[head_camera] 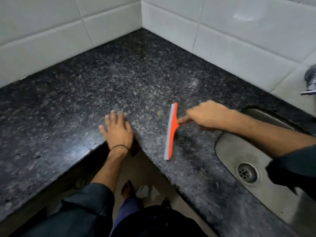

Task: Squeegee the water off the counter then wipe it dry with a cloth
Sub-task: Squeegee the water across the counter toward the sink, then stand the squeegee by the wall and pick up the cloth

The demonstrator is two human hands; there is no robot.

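An orange squeegee [171, 132] with a grey rubber blade stands on the dark speckled granite counter [102, 79], its blade running from far to near. My right hand [205, 116] is shut on its handle, index finger stretched along it toward the blade. My left hand [118, 130] rests flat on the inner corner edge of the counter, fingers spread, holding nothing. No cloth is in view. The counter surface looks glossy; I cannot tell where water lies.
A steel sink [239, 151] with a round drain [247, 172] is sunk into the counter at the right. A chrome tap [311, 79] sticks out of the white tiled wall [239, 31]. The L-shaped counter wraps around my legs and feet below.
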